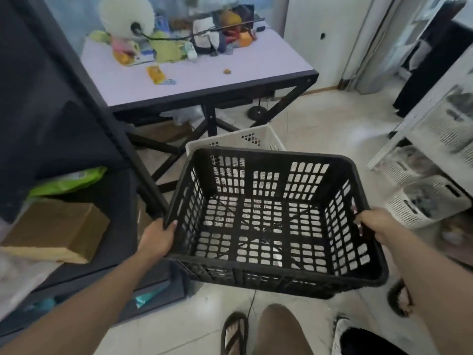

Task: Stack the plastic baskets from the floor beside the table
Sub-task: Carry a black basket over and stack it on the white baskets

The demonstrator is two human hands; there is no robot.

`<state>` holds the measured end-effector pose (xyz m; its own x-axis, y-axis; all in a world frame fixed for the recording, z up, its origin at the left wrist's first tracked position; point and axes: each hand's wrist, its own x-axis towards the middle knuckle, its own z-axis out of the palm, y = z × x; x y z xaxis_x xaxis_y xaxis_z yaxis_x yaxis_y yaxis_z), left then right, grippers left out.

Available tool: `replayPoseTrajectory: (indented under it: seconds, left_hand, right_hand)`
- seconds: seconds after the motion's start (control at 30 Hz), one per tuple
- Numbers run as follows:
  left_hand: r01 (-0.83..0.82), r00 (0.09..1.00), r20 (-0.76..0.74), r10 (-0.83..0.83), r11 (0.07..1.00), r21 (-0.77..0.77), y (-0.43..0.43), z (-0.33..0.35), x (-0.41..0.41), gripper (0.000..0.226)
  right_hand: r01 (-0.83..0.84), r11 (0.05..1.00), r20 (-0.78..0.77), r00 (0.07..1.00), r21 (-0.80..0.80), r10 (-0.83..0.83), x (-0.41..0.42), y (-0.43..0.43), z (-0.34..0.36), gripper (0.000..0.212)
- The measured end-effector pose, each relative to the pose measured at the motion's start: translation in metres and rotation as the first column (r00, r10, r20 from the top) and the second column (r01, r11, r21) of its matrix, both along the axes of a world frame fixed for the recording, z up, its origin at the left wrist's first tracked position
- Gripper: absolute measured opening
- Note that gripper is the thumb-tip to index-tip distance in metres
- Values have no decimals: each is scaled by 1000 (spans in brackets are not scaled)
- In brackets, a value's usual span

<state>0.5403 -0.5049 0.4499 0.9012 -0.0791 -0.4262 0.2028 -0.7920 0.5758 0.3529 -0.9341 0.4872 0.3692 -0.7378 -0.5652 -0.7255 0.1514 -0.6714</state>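
Pale tiled floor runs beside the lilac-topped desk. Both hands, left hand and right hand, curl fingers around the black slatted plastic basket's rim, carrying it mid-air. Next, probably, lowering it squarely into the white plastic basket behind.

Bare forearms, no sleeves – brown trousers and a black flip-flop on one foot

The black rectangular lattice basket looks like matt moulded plastic, as does the white perforated basket behind it. The pale lavender table top is smooth on a black metal frame. The light floor tiles shine glossy; the brown cardboard box looks dull.
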Motion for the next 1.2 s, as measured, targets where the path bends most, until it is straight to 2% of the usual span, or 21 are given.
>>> replayPoseTrajectory:
  seconds: [0.13, 0.33, 0.57, 0.67, 0.77, 0.87, 0.93, 1.03, 1.1, 1.2]
  left_hand:
    - [-47, 997, 59, 47, 999, -6, -39, 17, 46, 35]
    - [-172, 979, 112, 170, 985, 0, -84, 27, 121, 32]
    - [-304, 940, 193, 282, 947, 99, -134, -3, 216, 43]
    - [-340, 930, 181, 319, 935, 100, -152, -27, 246, 43]
    - [-351, 935, 74, 346, 932, 85, -158, -40, 270, 42]
    - [-304, 943, -106, 314, 947, 100, -151, -38, 278, 26]
    - [-301, 931, -195, 309, 951, 73, -147, -33, 275, 19]
    - [-310, 913, -263, 312, 949, 52, -143, -27, 263, 39]
    - [-279, 925, -248, 288, 958, 71, -142, -20, 255, 45]
    - [-209, 955, -195, 224, 973, 93, -143, 5, 235, 44]
  right_hand:
    - [2, 1000, 89, 996, -7, -1, 59, -36, 21, 29]
    - [-113, 993, 134, 984, -25, 115, 165, -88, 30, 20]
    - [-159, 987, 220, 963, 0, 156, 310, -146, -13, 28]
    - [-190, 981, 244, 951, -25, 191, 359, -162, -40, 29]
    - [-241, 969, 264, 932, -57, 247, 392, -167, -60, 34]
    - [-336, 925, 134, 923, -176, 361, 398, -165, -66, 30]
    - [-376, 907, 79, 915, -190, 396, 397, -167, -64, 33]
    - [-504, 834, -131, 863, -224, 487, 400, -164, -51, 45]
    - [-584, 743, -294, 810, -327, 507, 403, -149, -38, 57]
    - [-714, 504, -384, 692, -486, 611, 405, -104, -21, 57]
